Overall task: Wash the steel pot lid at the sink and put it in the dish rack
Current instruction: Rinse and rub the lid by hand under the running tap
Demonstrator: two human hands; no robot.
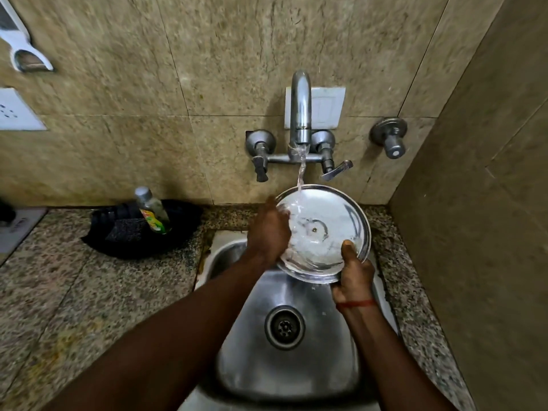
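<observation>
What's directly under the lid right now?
The steel sink basin lies under the lid, its drain nearer the camera. The lid and both hands cover the basin's back part, so whatever sits there is hidden.

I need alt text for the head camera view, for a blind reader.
Two bare hands hold a steel pot lid tilted under the tap, over the sink: right hand grips its lower rim, left hand rubs its wet face.
</observation>
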